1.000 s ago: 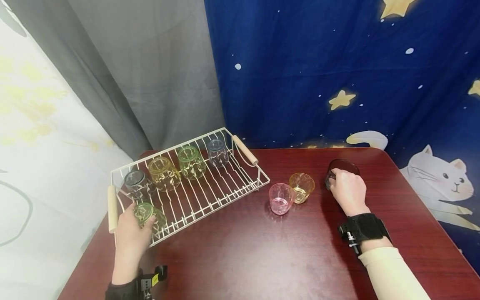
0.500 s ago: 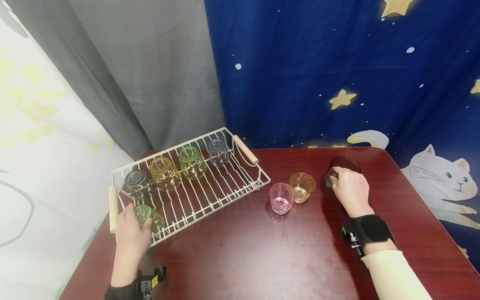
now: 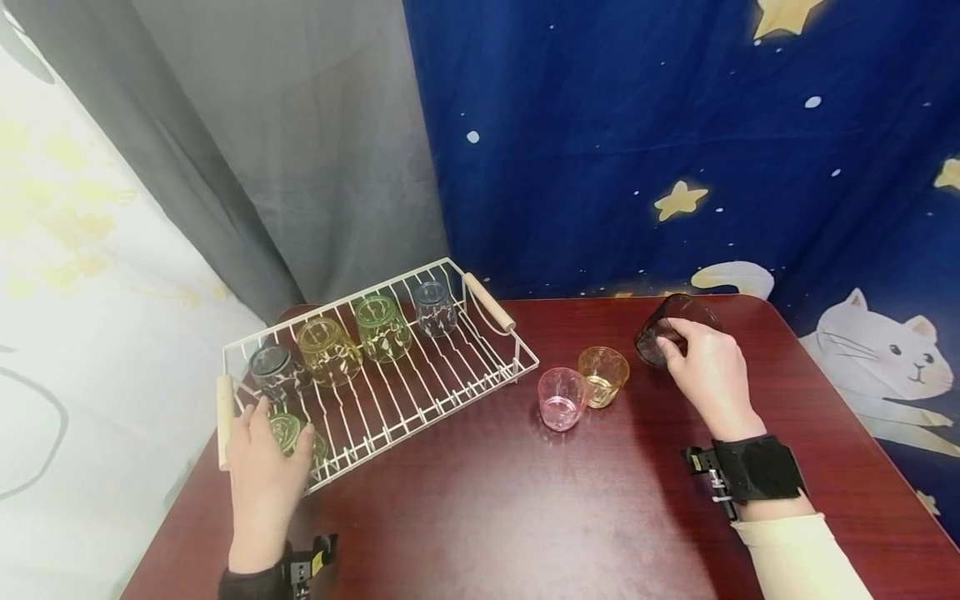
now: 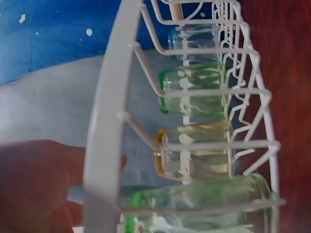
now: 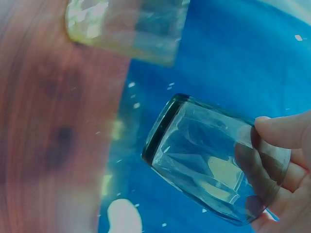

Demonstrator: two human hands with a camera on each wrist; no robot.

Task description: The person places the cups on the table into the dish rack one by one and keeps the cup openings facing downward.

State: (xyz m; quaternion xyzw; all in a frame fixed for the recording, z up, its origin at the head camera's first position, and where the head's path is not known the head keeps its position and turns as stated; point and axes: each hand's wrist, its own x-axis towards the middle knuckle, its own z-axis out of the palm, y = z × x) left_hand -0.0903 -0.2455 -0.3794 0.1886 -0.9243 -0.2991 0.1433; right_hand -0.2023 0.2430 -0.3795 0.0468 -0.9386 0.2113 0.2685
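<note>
My right hand grips a dark grey glass near its rim, thumb on one side and fingers on the other. That glass is tilted and lifted off the table, its thick base toward the wood in the right wrist view. Over the front left corner of the white wire rack, my left hand has its fingers spread above an upside-down green glass. The left wrist view shows the fingers apart from this green glass, beyond the rack's top rail.
Inside the rack stand more upturned glasses: a grey one, a yellow one, another green one and a blue one. A pink glass and a yellow glass stand upright on the table between rack and right hand.
My left hand has let go of the green glass, its fingers opening and rising. The right hand has lifted the dark grey glass off the table and tipped it.
</note>
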